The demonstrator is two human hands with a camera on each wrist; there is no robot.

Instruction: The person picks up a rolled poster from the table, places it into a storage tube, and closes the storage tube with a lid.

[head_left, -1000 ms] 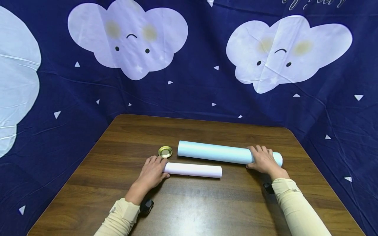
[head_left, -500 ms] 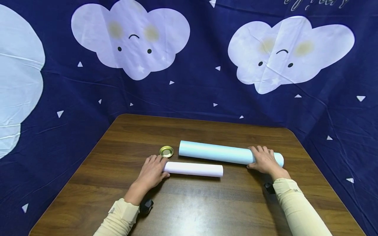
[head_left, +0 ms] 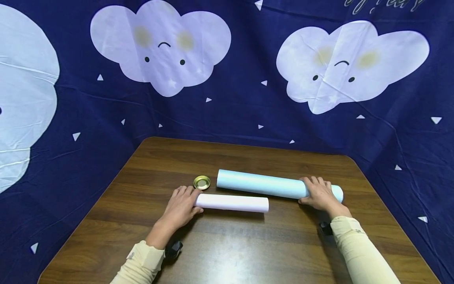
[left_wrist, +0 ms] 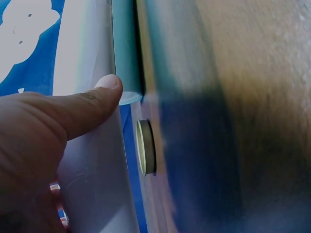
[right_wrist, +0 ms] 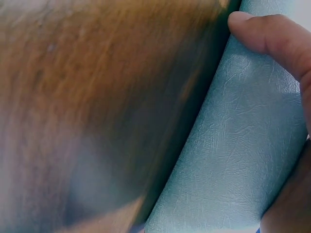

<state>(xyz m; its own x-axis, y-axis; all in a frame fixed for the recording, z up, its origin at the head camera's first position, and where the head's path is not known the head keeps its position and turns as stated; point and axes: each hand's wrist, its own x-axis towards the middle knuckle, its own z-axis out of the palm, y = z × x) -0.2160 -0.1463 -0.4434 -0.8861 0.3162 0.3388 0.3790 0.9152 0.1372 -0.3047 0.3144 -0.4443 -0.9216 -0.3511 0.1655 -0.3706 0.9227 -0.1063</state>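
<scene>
A smooth white roll (head_left: 234,202) lies crosswise in front, its left end covered by my left hand (head_left: 181,207). In the left wrist view the thumb (left_wrist: 95,104) lies across the white roll, and some fingers show on its far side. Behind it, a longer and thicker light blue roll (head_left: 260,184) lies on the table. My right hand (head_left: 319,194) grips that blue roll near its right end. The right wrist view shows its creased surface (right_wrist: 218,145) with the thumb over one side. Whether the white roll touches the table is hard to tell.
A small round gold lid (head_left: 201,182) lies just beyond the left hand, left of the blue roll's end. The brown wooden table (head_left: 227,240) has rounded far corners. A dark blue cloth (head_left: 241,114) with white clouds hangs behind it.
The white roll's right end has shifted slightly up or away, nearer the blue roll. Both hands keep their holds. The head view has turned slightly left.
</scene>
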